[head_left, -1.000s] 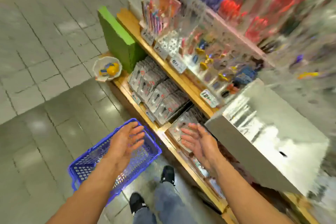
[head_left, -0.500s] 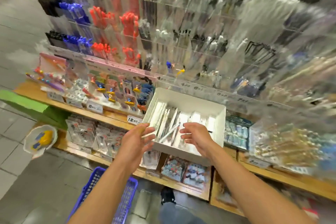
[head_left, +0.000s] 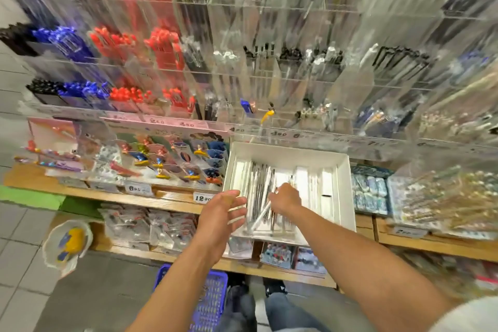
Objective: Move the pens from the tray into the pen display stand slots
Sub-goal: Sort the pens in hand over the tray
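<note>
We see a white tray [head_left: 343, 197] resting on the wooden shelf [head_left: 172, 203] in front of the clear acrylic pen display stand [head_left: 269, 67], its far edge just under the stand's lowest row of slots. Inside the tray lie the pens [head_left: 258, 186], mostly slim white and silver ones packed side by side along its length, gathered more in the left half.

Our right hand [head_left: 285, 198] reaches into the tray with its fingers curled down among the pens; a white pen [head_left: 260, 217] slants out beneath the hand toward the near wall of the tray, and the hand appears to grip it, though blur keeps us from seeing the fingertips. Our left hand [head_left: 219, 217] hovers at the tray's near left corner with fingers spread and relaxed, holding nothing.

The stand's slots hold blue pens [head_left: 70, 43] and red pens [head_left: 161, 46] to the left and clear or black ones across the middle and right. Price labels [head_left: 202, 198] line the shelf edge. A blue shopping basket [head_left: 210, 296] sits on the tiled floor [head_left: 24, 291] below, beside the person's shoes.
</note>
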Tool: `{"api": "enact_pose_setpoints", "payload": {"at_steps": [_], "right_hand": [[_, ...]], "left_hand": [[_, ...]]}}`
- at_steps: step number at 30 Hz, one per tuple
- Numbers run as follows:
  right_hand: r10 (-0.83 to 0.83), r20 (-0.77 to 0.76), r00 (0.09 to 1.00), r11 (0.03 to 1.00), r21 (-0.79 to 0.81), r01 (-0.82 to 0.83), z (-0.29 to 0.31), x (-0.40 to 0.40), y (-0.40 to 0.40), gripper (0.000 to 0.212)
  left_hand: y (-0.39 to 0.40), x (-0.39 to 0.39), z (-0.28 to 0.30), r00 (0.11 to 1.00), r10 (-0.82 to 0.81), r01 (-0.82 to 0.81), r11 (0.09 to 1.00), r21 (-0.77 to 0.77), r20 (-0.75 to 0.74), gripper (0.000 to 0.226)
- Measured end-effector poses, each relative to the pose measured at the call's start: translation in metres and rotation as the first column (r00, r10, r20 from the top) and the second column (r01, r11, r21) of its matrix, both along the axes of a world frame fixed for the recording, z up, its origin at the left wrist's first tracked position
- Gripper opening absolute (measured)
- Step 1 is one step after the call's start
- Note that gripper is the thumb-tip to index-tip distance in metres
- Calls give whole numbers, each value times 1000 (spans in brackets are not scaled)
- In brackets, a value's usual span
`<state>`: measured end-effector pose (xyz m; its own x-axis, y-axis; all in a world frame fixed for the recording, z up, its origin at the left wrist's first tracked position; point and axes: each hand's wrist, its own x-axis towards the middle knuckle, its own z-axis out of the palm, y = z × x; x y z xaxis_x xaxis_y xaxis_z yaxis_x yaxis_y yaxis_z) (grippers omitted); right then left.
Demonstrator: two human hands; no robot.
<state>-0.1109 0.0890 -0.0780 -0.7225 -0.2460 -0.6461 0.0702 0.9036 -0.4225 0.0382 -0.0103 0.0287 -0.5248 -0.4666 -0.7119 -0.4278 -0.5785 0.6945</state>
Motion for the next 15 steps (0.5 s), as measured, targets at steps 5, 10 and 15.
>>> {"api": "enact_pose_setpoints", "payload": {"at_steps": [5, 10, 15], "right_hand": [[-186, 54, 981, 935, -297, 194, 31, -6, 3, 9], [-125, 253, 959, 743, -617, 260, 86, -4, -2, 4], [-129, 359, 925, 654, -670, 351, 103, 4, -2, 8]], "left_hand": [[-21, -14, -1, 990, -139, 137, 988, -73, -13, 18], [-27, -37, -3, 931, -364, 350, 912, -213, -34, 11], [-22, -52, -5, 857, -512, 494, 849, -190, -56, 14]]}}
